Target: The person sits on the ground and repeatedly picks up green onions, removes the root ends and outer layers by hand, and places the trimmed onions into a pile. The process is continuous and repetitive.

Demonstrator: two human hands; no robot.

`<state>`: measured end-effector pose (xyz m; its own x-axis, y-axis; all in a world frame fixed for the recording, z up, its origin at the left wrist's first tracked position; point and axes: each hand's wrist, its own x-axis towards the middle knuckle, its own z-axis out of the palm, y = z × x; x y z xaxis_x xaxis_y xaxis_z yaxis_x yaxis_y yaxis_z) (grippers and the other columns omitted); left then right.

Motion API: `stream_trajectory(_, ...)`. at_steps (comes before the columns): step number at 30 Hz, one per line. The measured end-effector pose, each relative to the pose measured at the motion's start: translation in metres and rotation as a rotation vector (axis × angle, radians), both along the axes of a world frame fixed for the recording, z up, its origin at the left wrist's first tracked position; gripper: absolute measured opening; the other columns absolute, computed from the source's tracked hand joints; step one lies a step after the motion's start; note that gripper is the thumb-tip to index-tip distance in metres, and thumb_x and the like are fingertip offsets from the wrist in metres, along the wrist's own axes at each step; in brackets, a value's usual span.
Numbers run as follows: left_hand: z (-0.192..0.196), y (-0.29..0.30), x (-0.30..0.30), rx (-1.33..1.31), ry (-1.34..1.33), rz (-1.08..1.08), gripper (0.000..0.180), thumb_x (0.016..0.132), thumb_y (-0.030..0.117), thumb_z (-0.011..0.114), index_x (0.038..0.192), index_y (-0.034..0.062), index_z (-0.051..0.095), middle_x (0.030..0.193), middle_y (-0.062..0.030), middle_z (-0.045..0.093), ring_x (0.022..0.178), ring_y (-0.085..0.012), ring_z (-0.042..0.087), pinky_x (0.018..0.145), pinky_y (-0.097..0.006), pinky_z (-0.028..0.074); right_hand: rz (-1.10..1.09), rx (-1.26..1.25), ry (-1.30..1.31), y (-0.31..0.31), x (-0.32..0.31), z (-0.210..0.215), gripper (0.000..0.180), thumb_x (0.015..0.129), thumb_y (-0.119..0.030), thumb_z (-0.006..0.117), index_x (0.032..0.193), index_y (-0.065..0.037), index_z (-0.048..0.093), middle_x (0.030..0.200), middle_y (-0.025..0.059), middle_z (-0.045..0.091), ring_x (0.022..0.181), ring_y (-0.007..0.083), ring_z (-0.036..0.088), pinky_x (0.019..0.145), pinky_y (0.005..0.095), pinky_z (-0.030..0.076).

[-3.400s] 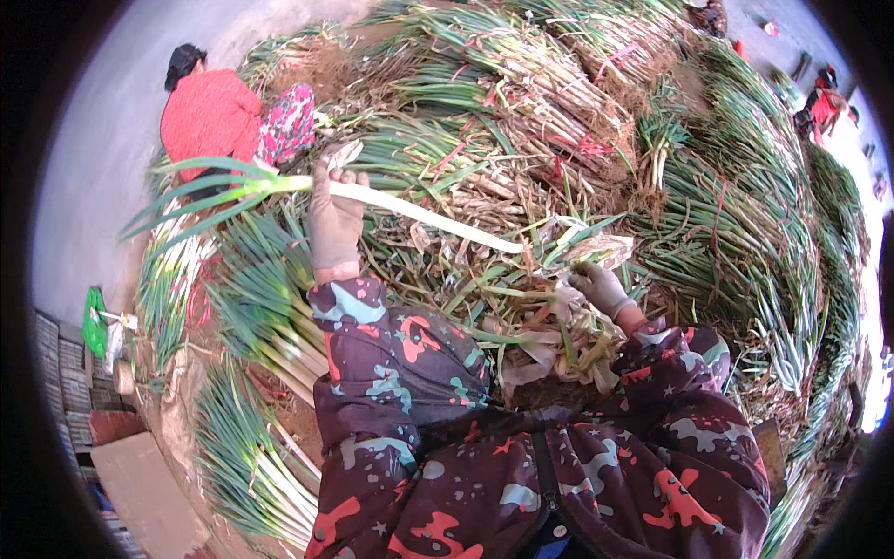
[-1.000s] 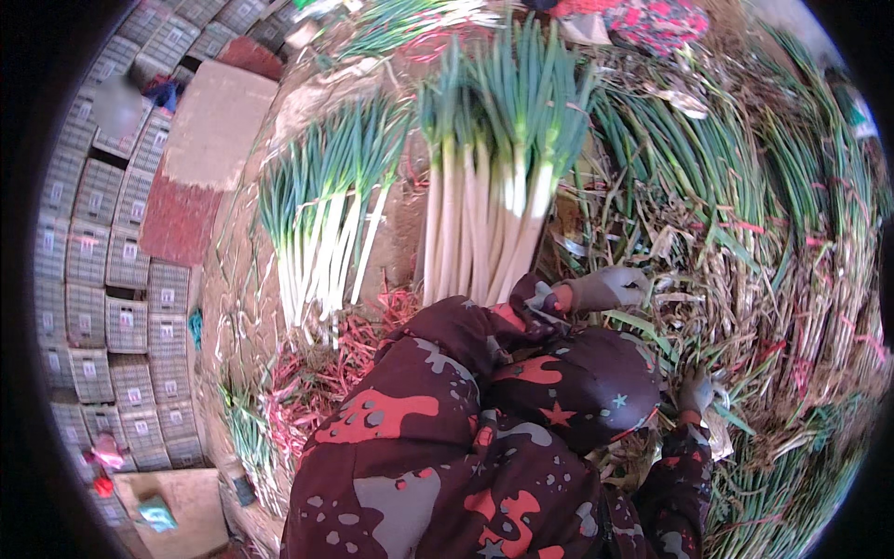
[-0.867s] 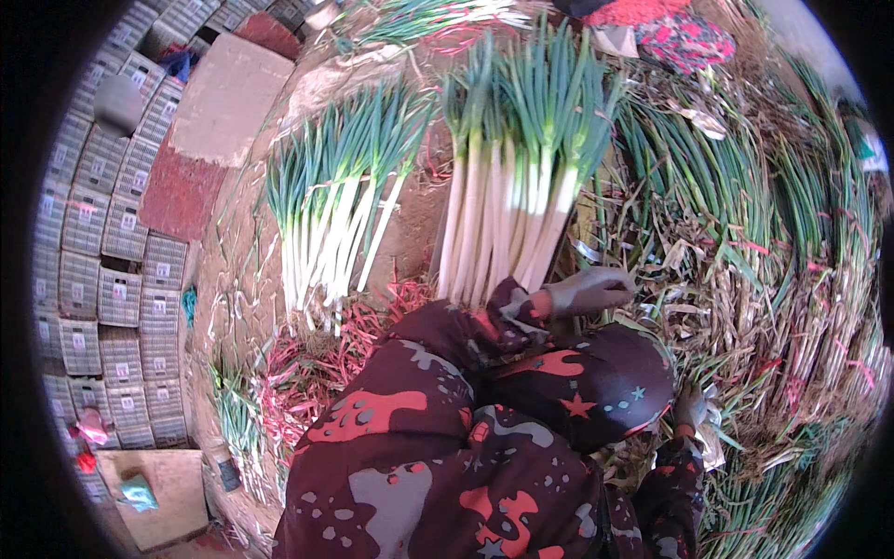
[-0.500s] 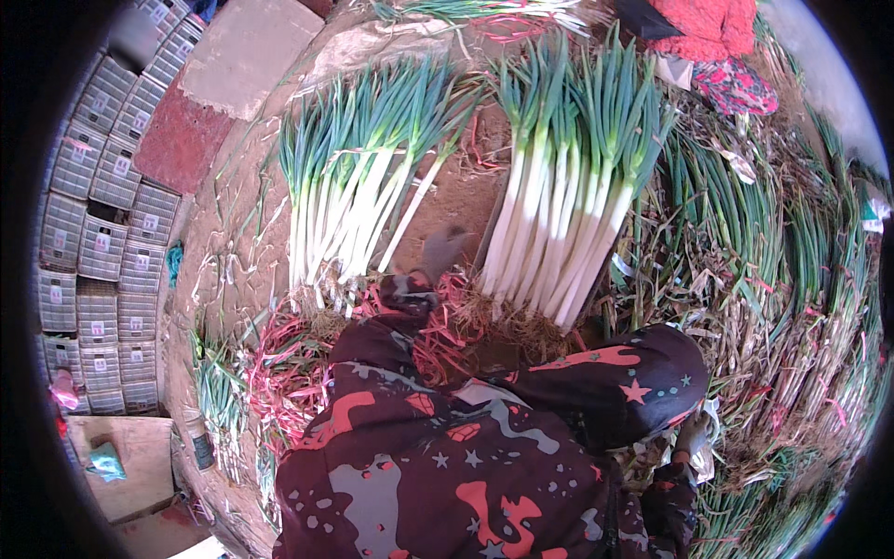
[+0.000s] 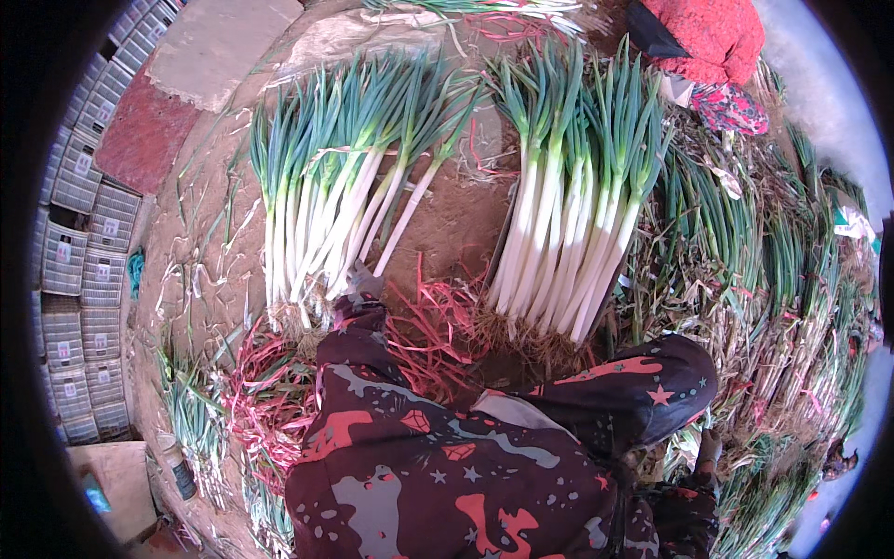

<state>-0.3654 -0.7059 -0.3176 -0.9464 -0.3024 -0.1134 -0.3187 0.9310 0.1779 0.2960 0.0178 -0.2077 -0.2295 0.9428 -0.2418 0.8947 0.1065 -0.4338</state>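
My left hand (image 5: pixel 364 280), in a greyish covering, is at the lower end of the left pile of long green onions (image 5: pixel 321 219), against the white stalks just above the roots. Its fingers are too small and merged with the stalks to show whether they grip. A second pile of thick green onions (image 5: pixel 563 214) lies to the right, leaves pointing away, roots toward me. My right hand (image 5: pixel 709 451) hangs low beside my bent right knee, close to dry leaf litter; its fingers are partly hidden.
Red ribbon strips (image 5: pixel 438 312) lie tangled between the piles, with more (image 5: pixel 270 391) by my left side. Heaped green onions and dry leaves (image 5: pixel 745 307) cover the right. Stacked grey crates (image 5: pixel 88 307) line the far left. A person in red (image 5: pixel 712 37) is at the upper right.
My left hand has moved left from the gap between the piles to the base of the left pile. My right hand has shifted slightly down and right. The view has turned a little.
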Motion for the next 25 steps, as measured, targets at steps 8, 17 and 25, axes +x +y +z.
stream_trajectory(8, -0.010, -0.008, -0.010, 0.036, -0.055, -0.025, 0.059, 0.073, 0.024, 0.073, 0.123, 0.0010, 0.050, 0.110, -0.0240, 0.061, 0.099, -0.0365, 0.062, 0.087, -0.046, 0.051, 0.163, -0.068, -0.068, -0.049, -0.054, 0.025, 0.037, 0.083, -0.027, 0.066, 0.099, 0.006, 0.066, 0.097, 0.0136, 0.068, 0.087, 0.0232, 0.062, 0.080, 0.0339, 0.047)
stream_trajectory(17, -0.025, 0.002, -0.028, 0.167, -0.161, -0.190, 0.060, 0.073, 0.022, 0.073, 0.124, 0.0010, 0.049, 0.107, -0.0229, 0.062, 0.096, -0.0347, 0.063, 0.085, -0.044, 0.052, 0.234, -0.227, 0.038, -0.074, -0.066, 0.029, 0.045, 0.086, -0.036, 0.061, 0.106, 0.003, 0.067, 0.095, 0.0158, 0.070, 0.087, 0.0255, 0.064, 0.078, 0.0362, 0.048)
stream_trajectory(25, -0.002, -0.008, -0.070, 0.492, -0.344, -0.365, 0.056, 0.073, 0.015, 0.072, 0.123, 0.0006, 0.050, 0.096, -0.0181, 0.064, 0.085, -0.0298, 0.065, 0.078, -0.039, 0.053, 0.243, -0.173, -0.212, -0.113, -0.132, 0.064, 0.046, 0.082, -0.041, 0.058, 0.102, -0.001, 0.070, 0.097, 0.0185, 0.071, 0.089, 0.0323, 0.067, 0.082, 0.0415, 0.049)
